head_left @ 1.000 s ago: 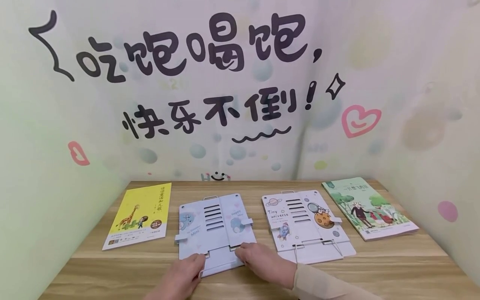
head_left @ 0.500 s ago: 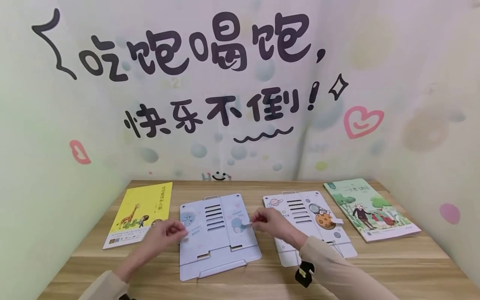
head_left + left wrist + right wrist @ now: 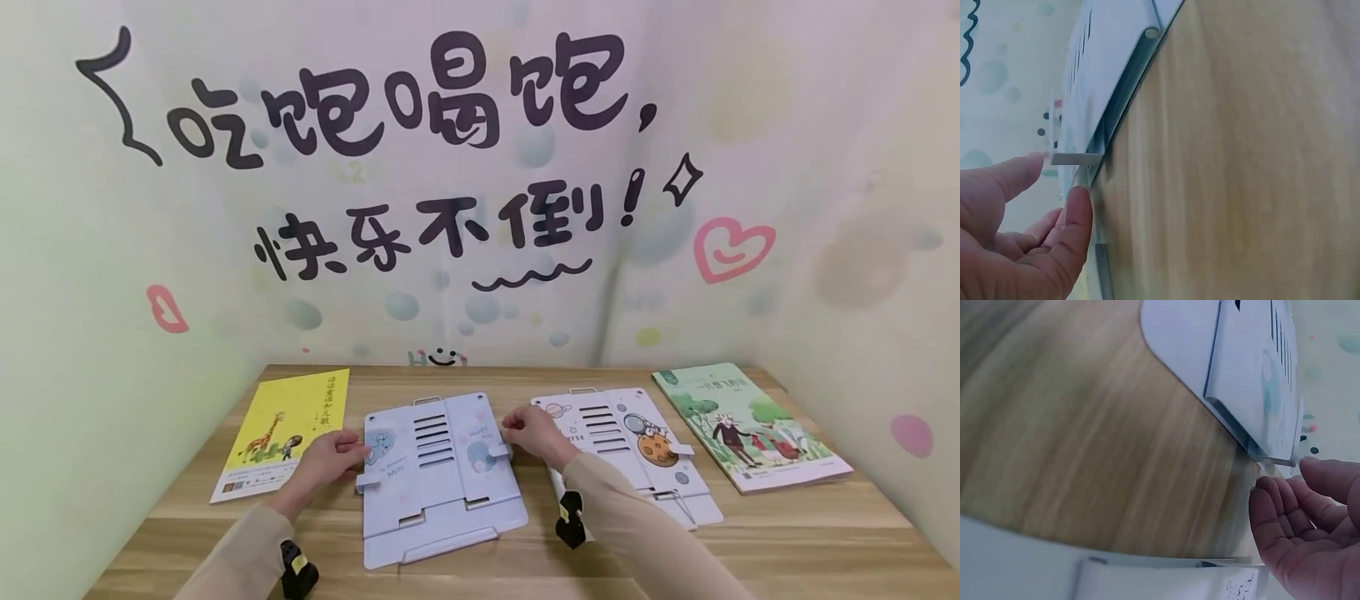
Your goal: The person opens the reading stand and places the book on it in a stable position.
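A pale blue folding book stand (image 3: 438, 487), printed with cartoons, lies on the wooden table. My left hand (image 3: 327, 458) is at its left edge, just beyond a small side clip (image 3: 367, 481). In the left wrist view the thumb is held apart from the fingers (image 3: 1077, 215), which are bent beside the edge. On the opposite side, my right hand (image 3: 538, 435) is at the stand's right edge, above another clip (image 3: 498, 451). Its thumb (image 3: 1329, 478) and bent fingers are separated by a gap near that clip. Whether the fingertips press the panel is partly hidden.
To the right lies a white book stand (image 3: 600, 479) with space pictures, partly behind my right arm. A yellow book (image 3: 281, 425) rests at the left and a green book (image 3: 750, 429) at the far right. A printed curtain (image 3: 480, 167) stands behind the table (image 3: 180, 567).
Both hands have left the stand's lower part and risen along its sides. The last half second brings the left hand nearer its edge and the right hand slightly past the clip.
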`<state>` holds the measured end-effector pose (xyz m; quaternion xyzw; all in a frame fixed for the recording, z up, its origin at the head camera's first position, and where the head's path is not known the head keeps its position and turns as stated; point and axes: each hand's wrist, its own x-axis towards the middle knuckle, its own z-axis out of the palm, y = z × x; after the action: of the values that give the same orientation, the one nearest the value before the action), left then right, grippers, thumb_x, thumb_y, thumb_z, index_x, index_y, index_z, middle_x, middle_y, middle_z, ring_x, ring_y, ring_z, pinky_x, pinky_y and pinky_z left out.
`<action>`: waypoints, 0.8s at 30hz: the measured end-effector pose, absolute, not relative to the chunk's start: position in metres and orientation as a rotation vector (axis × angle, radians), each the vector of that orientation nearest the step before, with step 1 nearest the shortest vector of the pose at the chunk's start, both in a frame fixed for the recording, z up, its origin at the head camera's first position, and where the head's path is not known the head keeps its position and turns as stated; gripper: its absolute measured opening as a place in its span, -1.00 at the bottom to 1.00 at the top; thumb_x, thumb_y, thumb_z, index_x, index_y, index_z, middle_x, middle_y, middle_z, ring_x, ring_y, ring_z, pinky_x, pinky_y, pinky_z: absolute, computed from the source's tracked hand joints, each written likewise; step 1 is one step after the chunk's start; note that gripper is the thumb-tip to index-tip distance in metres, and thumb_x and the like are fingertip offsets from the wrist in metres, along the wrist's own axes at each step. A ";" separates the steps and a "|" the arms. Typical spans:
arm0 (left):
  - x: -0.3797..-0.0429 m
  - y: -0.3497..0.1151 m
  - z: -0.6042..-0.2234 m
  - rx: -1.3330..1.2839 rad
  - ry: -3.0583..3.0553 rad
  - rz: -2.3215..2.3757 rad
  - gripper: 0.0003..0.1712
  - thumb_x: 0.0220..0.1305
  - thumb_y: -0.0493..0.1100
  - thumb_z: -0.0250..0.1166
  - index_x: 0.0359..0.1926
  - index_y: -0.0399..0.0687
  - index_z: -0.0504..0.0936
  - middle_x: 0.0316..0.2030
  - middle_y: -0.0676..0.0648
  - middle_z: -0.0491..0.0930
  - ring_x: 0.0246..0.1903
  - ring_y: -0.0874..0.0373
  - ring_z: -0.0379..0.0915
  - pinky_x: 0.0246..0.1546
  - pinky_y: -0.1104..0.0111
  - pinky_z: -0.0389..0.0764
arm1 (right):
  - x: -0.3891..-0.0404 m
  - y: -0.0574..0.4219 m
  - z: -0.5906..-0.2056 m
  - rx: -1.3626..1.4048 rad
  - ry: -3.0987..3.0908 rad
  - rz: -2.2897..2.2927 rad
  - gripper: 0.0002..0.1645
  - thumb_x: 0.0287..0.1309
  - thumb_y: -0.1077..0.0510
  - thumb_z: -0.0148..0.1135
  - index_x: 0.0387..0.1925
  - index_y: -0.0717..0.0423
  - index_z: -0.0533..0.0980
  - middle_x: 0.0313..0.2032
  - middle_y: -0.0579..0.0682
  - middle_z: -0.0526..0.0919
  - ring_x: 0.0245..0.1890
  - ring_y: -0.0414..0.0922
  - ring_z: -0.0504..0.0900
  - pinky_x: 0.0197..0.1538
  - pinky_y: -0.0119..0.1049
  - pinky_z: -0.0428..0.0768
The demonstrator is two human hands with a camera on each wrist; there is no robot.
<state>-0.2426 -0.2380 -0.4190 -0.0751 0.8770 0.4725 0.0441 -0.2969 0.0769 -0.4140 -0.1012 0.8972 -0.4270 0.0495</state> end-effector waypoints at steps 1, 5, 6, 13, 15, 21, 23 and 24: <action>-0.244 -0.237 -0.420 -0.243 2.674 1.440 -0.47 0.25 -0.16 0.24 0.10 -0.48 0.38 -0.15 -0.28 0.56 -0.27 0.09 0.52 -0.26 0.30 0.62 | -0.298 0.076 -0.415 -0.294 2.724 -1.296 -0.82 0.07 0.35 0.24 -0.24 0.35 0.57 -0.38 0.04 0.60 -0.38 -0.17 0.49 -0.28 -0.35 0.53; -0.246 -0.234 -0.424 -0.277 2.665 1.438 -0.52 0.21 -0.22 0.26 0.06 -0.48 0.42 -0.21 -0.24 0.60 -0.31 0.11 0.52 -0.30 0.35 0.59 | -0.302 0.074 -0.419 -0.285 2.698 -1.274 -0.79 0.05 0.36 0.24 -0.22 0.36 0.58 -0.37 0.05 0.62 -0.39 -0.18 0.52 -0.29 -0.36 0.55; -0.247 -0.233 -0.425 -0.288 2.670 1.438 -0.53 0.20 -0.24 0.27 0.05 -0.47 0.43 -0.22 -0.23 0.61 -0.32 0.13 0.51 -0.31 0.37 0.58 | -0.302 0.074 -0.419 -0.282 2.687 -1.279 -0.79 0.05 0.36 0.24 -0.22 0.36 0.58 -0.37 0.06 0.63 -0.39 -0.18 0.53 -0.30 -0.36 0.55; -0.246 -0.229 -0.429 -0.318 2.689 1.465 -0.54 0.16 -0.31 0.28 0.05 -0.48 0.44 -0.23 -0.24 0.58 -0.29 0.09 0.46 -0.30 0.40 0.54 | -0.303 0.071 -0.424 -0.234 2.624 -1.339 -0.78 0.07 0.36 0.23 -0.20 0.36 0.58 -0.32 0.08 0.64 -0.40 -0.18 0.52 -0.32 -0.37 0.53; -0.245 -0.229 -0.430 -0.319 2.689 1.486 -0.53 0.16 -0.32 0.27 0.07 -0.48 0.43 -0.21 -0.26 0.56 -0.27 0.07 0.45 -0.29 0.40 0.53 | -0.303 0.071 -0.425 -0.215 2.599 -1.370 -0.77 0.08 0.36 0.23 -0.18 0.37 0.58 -0.31 0.09 0.64 -0.40 -0.18 0.52 -0.33 -0.38 0.53; -0.244 -0.228 -0.430 -0.331 2.693 1.577 -0.50 0.18 -0.33 0.25 0.12 -0.46 0.38 -0.15 -0.27 0.50 -0.22 0.03 0.44 -0.25 0.40 0.55 | -0.303 0.071 -0.427 -0.134 2.483 -1.531 -0.72 0.11 0.35 0.19 -0.11 0.35 0.55 -0.30 0.07 0.63 -0.42 -0.20 0.52 -0.37 -0.41 0.53; -0.244 -0.227 -0.428 -0.340 2.676 1.636 -0.50 0.19 -0.34 0.24 0.13 -0.44 0.36 -0.13 -0.28 0.48 -0.20 0.01 0.44 -0.21 0.38 0.56 | -0.302 0.072 -0.425 -0.121 2.450 -1.586 -0.71 0.10 0.36 0.19 -0.09 0.34 0.54 -0.31 0.06 0.61 -0.42 -0.19 0.51 -0.37 -0.41 0.52; -0.244 -0.226 -0.426 -0.342 2.665 1.667 -0.50 0.19 -0.35 0.24 0.13 -0.44 0.35 -0.12 -0.28 0.47 -0.19 0.00 0.44 -0.20 0.37 0.57 | -0.302 0.072 -0.424 -0.120 2.438 -1.609 -0.71 0.10 0.37 0.19 -0.09 0.34 0.53 -0.32 0.05 0.60 -0.42 -0.19 0.50 -0.37 -0.41 0.51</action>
<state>-0.2440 -0.2262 -0.4265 -0.1080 0.8427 0.5273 -0.0103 -0.3024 0.0720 -0.4242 -0.0408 0.8289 -0.5472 0.1086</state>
